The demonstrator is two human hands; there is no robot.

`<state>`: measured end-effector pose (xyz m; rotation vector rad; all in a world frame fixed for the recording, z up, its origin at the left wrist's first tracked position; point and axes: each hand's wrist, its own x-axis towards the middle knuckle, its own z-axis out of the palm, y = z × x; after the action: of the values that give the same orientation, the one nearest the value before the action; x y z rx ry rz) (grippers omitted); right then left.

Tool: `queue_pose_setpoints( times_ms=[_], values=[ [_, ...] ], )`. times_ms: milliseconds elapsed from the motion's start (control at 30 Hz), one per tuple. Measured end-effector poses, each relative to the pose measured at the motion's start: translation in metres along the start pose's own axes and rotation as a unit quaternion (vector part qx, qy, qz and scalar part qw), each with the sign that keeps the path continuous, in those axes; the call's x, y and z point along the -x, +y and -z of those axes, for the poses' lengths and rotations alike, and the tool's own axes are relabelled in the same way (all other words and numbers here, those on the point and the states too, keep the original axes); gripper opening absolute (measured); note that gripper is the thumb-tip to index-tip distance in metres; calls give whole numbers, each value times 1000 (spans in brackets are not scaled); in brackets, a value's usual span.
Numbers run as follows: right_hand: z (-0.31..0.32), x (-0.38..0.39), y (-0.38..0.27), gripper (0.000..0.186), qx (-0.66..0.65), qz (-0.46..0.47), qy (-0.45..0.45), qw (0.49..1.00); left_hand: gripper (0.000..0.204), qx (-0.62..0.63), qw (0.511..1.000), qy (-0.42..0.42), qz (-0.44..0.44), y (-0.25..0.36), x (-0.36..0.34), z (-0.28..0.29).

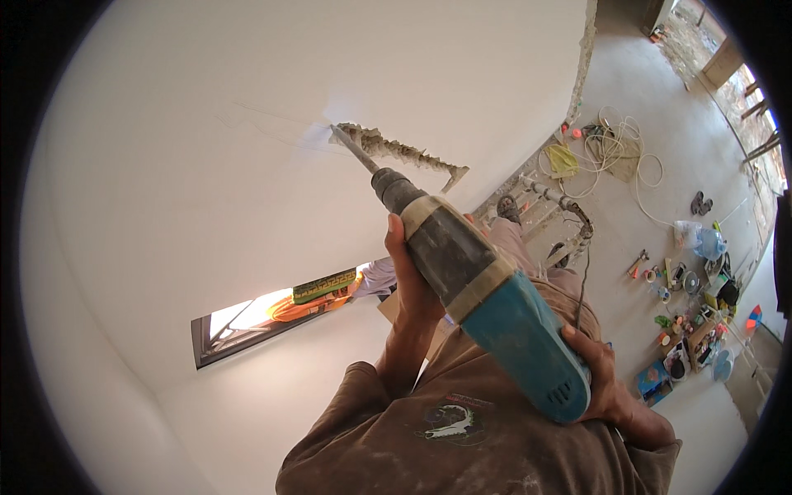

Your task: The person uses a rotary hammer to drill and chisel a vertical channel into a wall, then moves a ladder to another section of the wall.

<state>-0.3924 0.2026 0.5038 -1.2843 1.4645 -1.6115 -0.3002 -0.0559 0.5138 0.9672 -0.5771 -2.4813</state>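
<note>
I hold a dusty teal and black rotary hammer [487, 289] slanting across my body toward the white wall [206, 190]. My left hand [412, 280] is closed round the front of its body, below the chuck; part of its grip is hidden behind the tool. At the rear end my right hand [596, 371] is wrapped round the tool, with most of its fingers out of sight. From the chuck a long steel chisel bit [356, 150] reaches to the wall. Its tip meets the left end of a rough chipped groove [404, 152]. Faint drawn lines run leftward from there.
Beside my feet is a ladder-like metal frame [549, 194]. A looped pale hose or cable [615, 148] and a yellow sack [563, 161] lie on the concrete floor far below. Several tools, bottles and containers clutter the right side. A narrow window [247, 318] is at lower left.
</note>
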Motion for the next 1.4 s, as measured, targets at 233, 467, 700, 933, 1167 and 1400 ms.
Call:
queue_pose_setpoints(
  times_ms=[233,467,700,933,1167,1400],
  values=[
    [-5,-11,-5,103,-2,-15,17,1000,78,-25,1000,14,1,11,-5,2],
    [-3,-33,-12,105,-33,-51,-25,998,75,-21,1000,-15,-11,21,-13,6],
    [26,-40,-40,100,-13,-92,-100,991,71,-20,998,-62,-14,11,-11,2],
    [68,-1,35,99,-362,-348,-60,863,67,-49,998,-15,31,-83,-22,-5],
    [110,13,65,93,-311,-448,-31,838,68,-343,927,-152,17,-171,-71,-4],
    [156,70,108,87,-126,-470,122,865,60,-457,879,-79,107,-168,-108,66]
  ],
)
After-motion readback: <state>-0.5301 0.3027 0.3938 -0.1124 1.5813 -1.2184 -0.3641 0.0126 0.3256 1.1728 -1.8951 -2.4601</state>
